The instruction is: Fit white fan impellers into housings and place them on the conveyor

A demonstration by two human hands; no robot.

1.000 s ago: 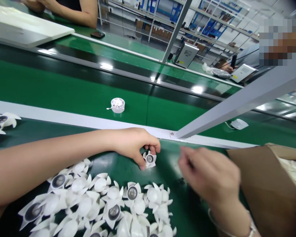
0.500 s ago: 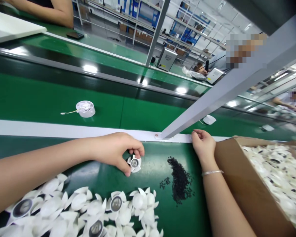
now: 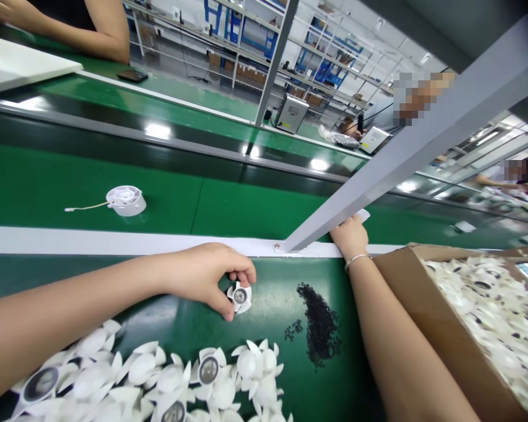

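My left hand [image 3: 217, 278] is closed around the edge of a small white fan blade wheel [image 3: 239, 297], its round metal-lined hub facing up. Below it, a heap of similar white fan wheels [image 3: 145, 369] spreads over the green work surface. My right hand [image 3: 351, 235] reaches past the white rail onto the green belt, right by a white part [image 3: 364, 215] that shows just beyond it. The slanted post and the hand itself hide its fingers, so I cannot make out its grip. Between my arms lies a pile of tiny black pieces [image 3: 320, 328].
A cardboard box [image 3: 416, 310] full of white fan wheels stands at the right. The slanted grey post [image 3: 361, 187] rises from the rail [image 3: 92, 240]. A white round fan housing [image 3: 127, 202] with a cable sits on the belt. Across it rests another person's arm [image 3: 83, 38].
My right hand has moved forward over the rail to the white part on the belt. The fan housing has travelled left. My left hand keeps the fan wheel in nearly the same spot.
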